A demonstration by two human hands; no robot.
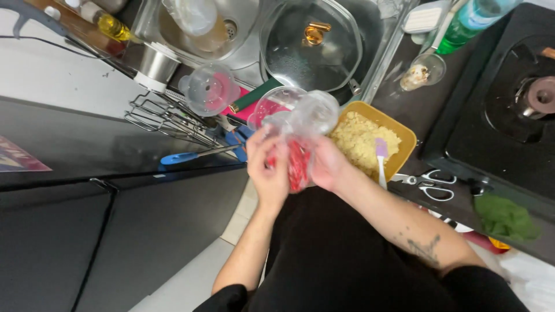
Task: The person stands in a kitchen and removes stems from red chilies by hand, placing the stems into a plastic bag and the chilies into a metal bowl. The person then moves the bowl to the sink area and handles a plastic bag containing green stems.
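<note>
Both of my hands hold a clear plastic bag with red contents in front of my body. My left hand grips the bag's left side and my right hand its right side. The bag's crumpled clear top stands up above my fingers. Just to the right sits a yellow square bowl filled with pale crumbly food, a white spatula with a purple head resting in it.
A sink behind holds a glass pan lid and clear containers. Scissors lie on the dark counter right of the bowl, by a black gas stove. A green leaf, a small glass and a wire rack are nearby.
</note>
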